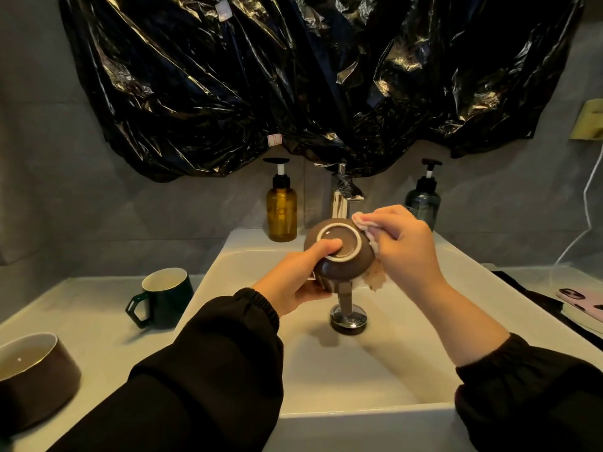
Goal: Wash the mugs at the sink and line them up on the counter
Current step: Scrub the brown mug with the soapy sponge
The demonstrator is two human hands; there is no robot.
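Fingers of the left hand [293, 282] grip the upturned mug [342, 269] over the sink [391, 370]; those of the right hand [404, 246] pinch a cloth [360, 219] against it. Hard rubbing could dislodge and chip it.

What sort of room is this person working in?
Likely a bathroom: a white washbasin with a chrome faucet, an amber pump bottle and a dark pump bottle at its back. The left hand holds a brown mug, the right hand a cloth.
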